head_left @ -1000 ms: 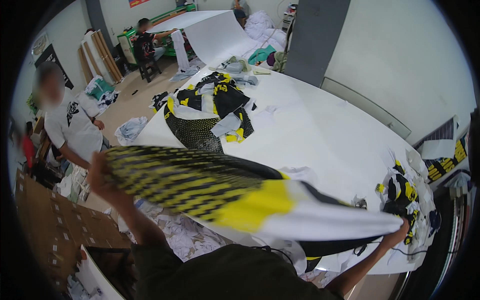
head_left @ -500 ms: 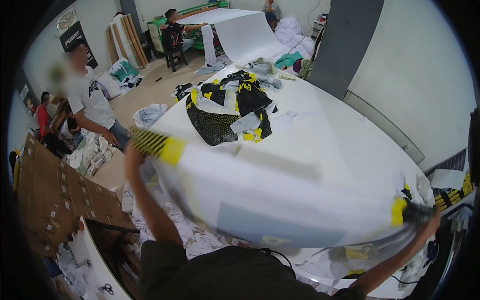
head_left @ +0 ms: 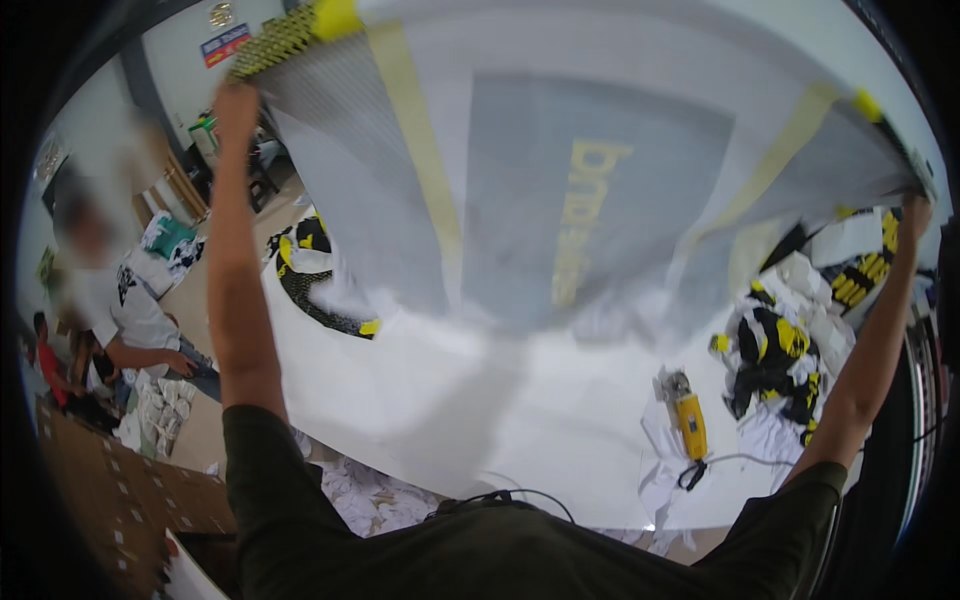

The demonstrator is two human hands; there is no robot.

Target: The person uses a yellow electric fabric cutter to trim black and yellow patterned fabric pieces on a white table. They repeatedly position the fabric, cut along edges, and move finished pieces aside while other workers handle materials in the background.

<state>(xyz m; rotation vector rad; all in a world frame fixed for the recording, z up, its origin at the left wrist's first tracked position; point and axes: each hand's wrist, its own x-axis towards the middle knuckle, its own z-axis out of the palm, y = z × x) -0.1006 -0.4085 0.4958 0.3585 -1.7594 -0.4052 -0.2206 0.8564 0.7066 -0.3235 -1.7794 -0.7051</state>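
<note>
Overhead view of a large printed fabric panel [head_left: 560,180], pale grey with yellow bands and a black-and-yellow patterned edge, lifted high and spread wide above the white desk [head_left: 480,400]. Left hand [head_left: 235,100] raised at the upper left, closed on the patterned corner; right hand [head_left: 915,215] raised at the far right, closed on the opposite corner. Arms well apart, panel stretched between them, lower edge hanging loose and blurred just above the desk surface.

On the desk beneath: a yellow handheld cutting tool [head_left: 688,420] with a dark cord, near the right front; a heap of black-and-yellow cut pieces [head_left: 775,360] just beyond it; a second dark patterned piece [head_left: 320,290] at the left, partly hidden behind the panel. White paper scraps [head_left: 370,495] piled below the near edge. Another person [head_left: 120,300] seated at the left, apart from the work.

Handling notes, as judgement only: both corners best kept at equal height and under even tension, so that the panel hangs flat and free of twist. Loose lower edge best kept clear of the cutting tool and its cord, a likely snag. Grip near the very corners advisable, to leave the printed field uncreased. Slow, level movement preferable to a flick, given how lightly the cloth appears to billow.
</note>
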